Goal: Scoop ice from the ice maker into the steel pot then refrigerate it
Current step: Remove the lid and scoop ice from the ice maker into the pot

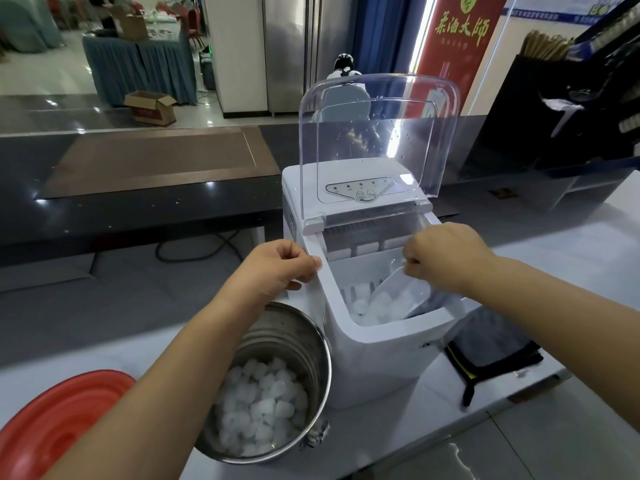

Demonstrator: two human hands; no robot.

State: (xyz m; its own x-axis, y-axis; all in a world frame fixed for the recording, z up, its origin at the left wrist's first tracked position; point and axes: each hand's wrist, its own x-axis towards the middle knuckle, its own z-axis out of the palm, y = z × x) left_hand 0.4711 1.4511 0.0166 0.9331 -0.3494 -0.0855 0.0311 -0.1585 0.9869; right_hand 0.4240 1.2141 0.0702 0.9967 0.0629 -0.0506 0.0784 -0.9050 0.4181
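The white ice maker [377, 355] stands on the counter with its clear lid [377, 133] tipped up and back. Ice [363, 306] lies in its white basket. My right hand [446, 259] reaches into the basket and grips a clear plastic scoop [403, 292] that rests among the ice, loaded with cubes. My left hand [277, 268] pinches the left rim of the ice maker's opening. To the left of the machine stands the steel pot [311, 337], about half full of ice cubes [259, 407].
A red lid [55, 424] lies at the lower left on the white counter [519, 389]. A dark folded cloth [491, 344] sits right of the ice maker. Behind runs a black bar top [145, 209]; a black holder with straws [554, 81] stands at the far right.
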